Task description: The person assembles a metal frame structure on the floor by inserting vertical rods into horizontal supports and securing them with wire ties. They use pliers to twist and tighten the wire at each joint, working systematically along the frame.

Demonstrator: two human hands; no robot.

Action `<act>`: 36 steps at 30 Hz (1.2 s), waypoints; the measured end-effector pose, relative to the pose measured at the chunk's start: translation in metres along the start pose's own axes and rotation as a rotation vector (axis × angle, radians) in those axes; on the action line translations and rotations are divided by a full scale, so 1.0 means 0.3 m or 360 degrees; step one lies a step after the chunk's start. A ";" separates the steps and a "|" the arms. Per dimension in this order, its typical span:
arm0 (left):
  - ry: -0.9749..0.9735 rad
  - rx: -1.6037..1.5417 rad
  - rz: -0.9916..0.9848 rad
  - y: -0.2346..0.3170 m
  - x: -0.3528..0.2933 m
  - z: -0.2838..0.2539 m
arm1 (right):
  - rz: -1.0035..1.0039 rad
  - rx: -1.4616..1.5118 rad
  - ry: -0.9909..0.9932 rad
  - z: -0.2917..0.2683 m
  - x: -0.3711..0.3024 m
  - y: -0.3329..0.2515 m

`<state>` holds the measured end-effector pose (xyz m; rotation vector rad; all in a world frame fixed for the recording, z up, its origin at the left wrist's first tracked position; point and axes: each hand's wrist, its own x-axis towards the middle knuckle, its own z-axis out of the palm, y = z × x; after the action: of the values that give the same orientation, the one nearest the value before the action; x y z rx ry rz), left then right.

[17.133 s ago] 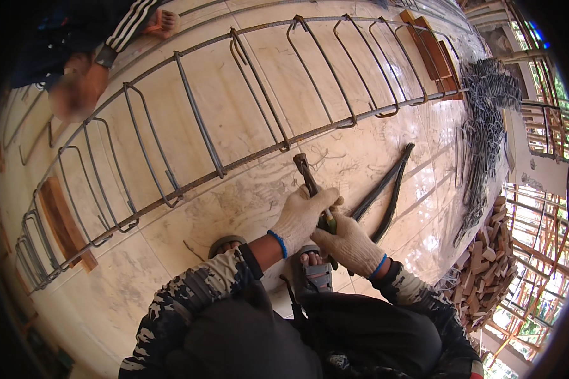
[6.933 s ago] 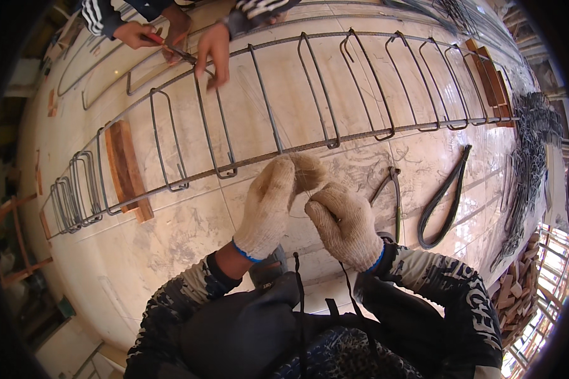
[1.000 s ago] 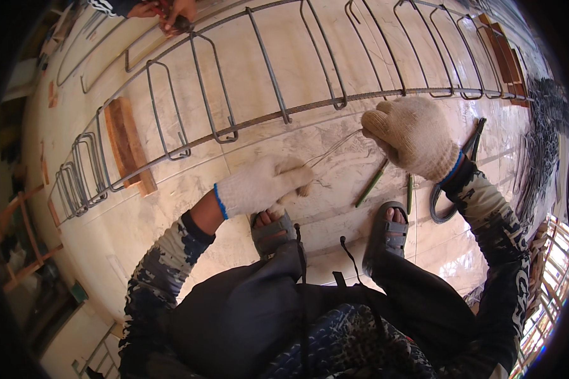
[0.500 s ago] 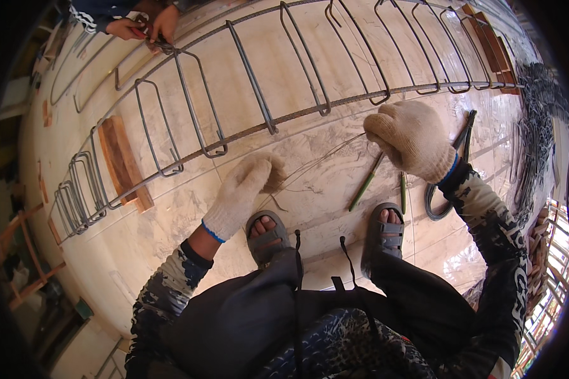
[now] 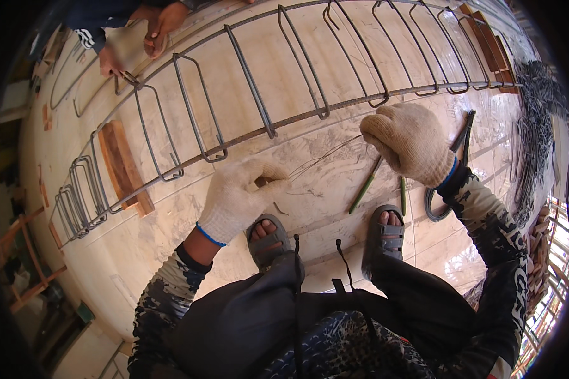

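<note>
Wire [image 5: 327, 154] is being held leftward from the closed right hand [image 5: 408, 142] toward the half-curled left hand [image 5: 236, 192], whose grip is unclear.

The frame [image 5: 297, 119] crosses the floor [image 5: 145, 265] beyond both hands, over a left block [image 5: 121, 169] and right block [image 5: 489, 45]. Wire [image 5: 325, 155] runs between left hand [image 5: 237, 192] and right hand [image 5: 411, 142]; pliers [image 5: 365, 187] lie beneath the latter, left of the coil [image 5: 467, 136].

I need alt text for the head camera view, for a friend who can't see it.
A gloved right hand holds thin wires running toward the gloved left hand. Beyond them lies a steel frame, with a co-worker's hand at its far side.
</note>
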<state>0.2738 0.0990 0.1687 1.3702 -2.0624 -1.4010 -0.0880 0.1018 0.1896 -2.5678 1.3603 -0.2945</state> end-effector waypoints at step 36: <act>-0.0362 -0.0336 -0.0130 -0.067 -0.036 0.061 | -0.0054 -0.0238 0.0189 -0.072 -0.005 0.081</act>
<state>0.2777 0.1165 0.1459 1.2711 -1.9383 -1.8265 -0.1139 0.0875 0.2031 -2.7372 1.4312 -0.3695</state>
